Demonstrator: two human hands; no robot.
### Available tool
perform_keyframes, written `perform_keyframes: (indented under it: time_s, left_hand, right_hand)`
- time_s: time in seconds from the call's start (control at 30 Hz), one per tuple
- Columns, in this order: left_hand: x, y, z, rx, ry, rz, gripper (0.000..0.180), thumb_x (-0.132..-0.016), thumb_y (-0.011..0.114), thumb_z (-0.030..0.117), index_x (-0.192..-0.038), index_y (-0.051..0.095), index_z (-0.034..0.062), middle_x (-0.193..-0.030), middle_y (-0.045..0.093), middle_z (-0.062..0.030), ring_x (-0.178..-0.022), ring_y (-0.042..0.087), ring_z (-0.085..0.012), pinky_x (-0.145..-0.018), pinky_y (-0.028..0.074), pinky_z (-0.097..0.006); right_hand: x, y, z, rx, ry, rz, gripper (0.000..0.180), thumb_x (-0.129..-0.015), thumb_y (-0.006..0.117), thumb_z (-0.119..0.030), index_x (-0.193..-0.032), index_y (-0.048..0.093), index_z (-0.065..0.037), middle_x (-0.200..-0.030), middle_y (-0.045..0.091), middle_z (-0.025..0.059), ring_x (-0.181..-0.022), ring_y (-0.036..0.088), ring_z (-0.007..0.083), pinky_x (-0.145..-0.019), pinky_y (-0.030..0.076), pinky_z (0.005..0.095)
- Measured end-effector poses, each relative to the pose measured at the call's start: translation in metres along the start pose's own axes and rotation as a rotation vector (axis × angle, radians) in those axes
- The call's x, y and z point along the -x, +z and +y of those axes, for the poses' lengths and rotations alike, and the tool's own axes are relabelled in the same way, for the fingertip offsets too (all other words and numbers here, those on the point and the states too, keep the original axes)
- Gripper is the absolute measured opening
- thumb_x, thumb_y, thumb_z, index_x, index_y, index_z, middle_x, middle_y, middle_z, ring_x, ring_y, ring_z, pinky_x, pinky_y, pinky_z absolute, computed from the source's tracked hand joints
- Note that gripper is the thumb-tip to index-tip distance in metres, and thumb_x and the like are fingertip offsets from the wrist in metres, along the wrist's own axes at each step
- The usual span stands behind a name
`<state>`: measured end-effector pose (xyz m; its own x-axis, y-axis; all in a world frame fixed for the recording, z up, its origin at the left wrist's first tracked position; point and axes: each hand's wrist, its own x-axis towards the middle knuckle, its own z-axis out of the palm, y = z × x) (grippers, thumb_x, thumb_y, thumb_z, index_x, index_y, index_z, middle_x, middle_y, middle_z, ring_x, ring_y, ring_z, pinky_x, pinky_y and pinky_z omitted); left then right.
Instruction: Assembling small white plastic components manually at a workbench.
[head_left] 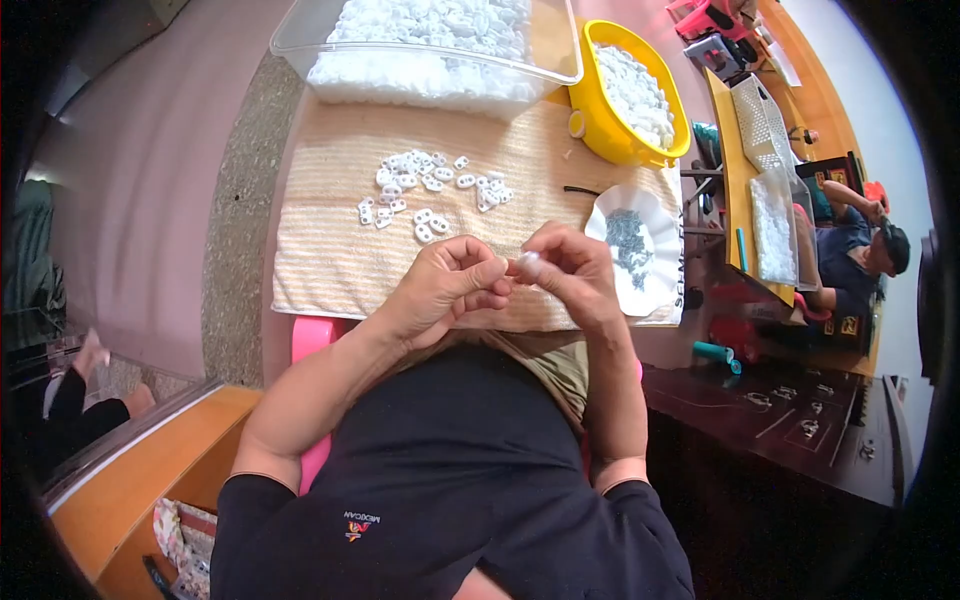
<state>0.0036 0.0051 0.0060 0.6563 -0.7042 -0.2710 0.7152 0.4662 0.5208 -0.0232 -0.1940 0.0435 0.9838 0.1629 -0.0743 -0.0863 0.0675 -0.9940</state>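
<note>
Left hand: fingers curled in, thumb and forefinger tips pinched toward the small white plastic piece, meeting it from the left. Right hand: fingers bent, tips gripping the same piece from the right; the piece sits between both hands, held above the near edge of the cream-and-tan striped towel. Whether the left fingertips actually press the piece or only touch it cannot be told. On the towel, beyond the hands: a loose scatter of small white plastic loops, lying flat, some touching one another. Right of the hands, on the towel's edge: a white scalloped dish holding a heap of small dark metal parts. At the far edge: a clear rectangular plastic bin filled with white pieces, and just beside it, a round yellow plastic tub, also filled with white pieces. At far right, well apart, another person sits.
</note>
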Motion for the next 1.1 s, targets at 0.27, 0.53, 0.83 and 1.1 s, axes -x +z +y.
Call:
perform_keyframes:
  time_s: [0.27,0.53,0.83,1.1]
  left_hand:
    - [0.001,0.002,0.003,-0.035,0.033,0.001,0.011,-0.090,0.065,0.014,-0.091,0.059,0.0046,-0.112,0.061,-0.0154,-0.080,0.065,-0.0102,-0.074,0.057,-0.024]
    - [0.000,0.000,0.003,0.000,0.052,0.044,0.009,-0.091,0.064,0.012,-0.091,0.059,0.0047,-0.110,0.062,-0.0134,-0.078,0.063,-0.0091,-0.072,0.056,-0.025]
    - [0.000,0.002,0.005,-0.029,0.093,0.037,0.012,-0.088,0.068,0.014,-0.090,0.062,0.0038,-0.089,0.065,-0.0044,-0.077,0.061,-0.0093,-0.069,0.053,-0.025]
    - [0.001,0.001,0.003,-0.043,0.094,0.073,0.012,-0.087,0.069,0.014,-0.087,0.061,0.0050,-0.083,0.063,-0.0025,-0.074,0.060,-0.0084,-0.067,0.052,-0.024]
  right_hand:
    - [-0.047,-0.075,-0.067,0.622,-0.344,0.523,0.015,-0.086,0.068,-0.009,-0.094,0.067,0.003,-0.078,0.065,0.0028,-0.067,0.058,0.0079,-0.062,0.047,0.0205]
    - [-0.076,-0.100,-0.072,0.741,-0.398,0.578,0.026,-0.086,0.068,-0.008,-0.110,0.065,0.003,-0.085,0.065,0.0047,-0.069,0.059,0.0084,-0.061,0.048,0.0205]
    - [-0.054,-0.025,-0.008,0.820,-0.145,0.102,0.019,-0.082,0.069,-0.003,-0.101,0.067,-0.001,-0.080,0.063,0.0034,-0.064,0.054,0.0089,-0.059,0.045,0.0239]
    - [-0.062,-0.004,0.005,1.195,-0.197,0.114,0.022,-0.080,0.069,-0.015,-0.099,0.067,-0.004,-0.089,0.064,0.0088,-0.070,0.062,0.0244,-0.065,0.049,0.0343]
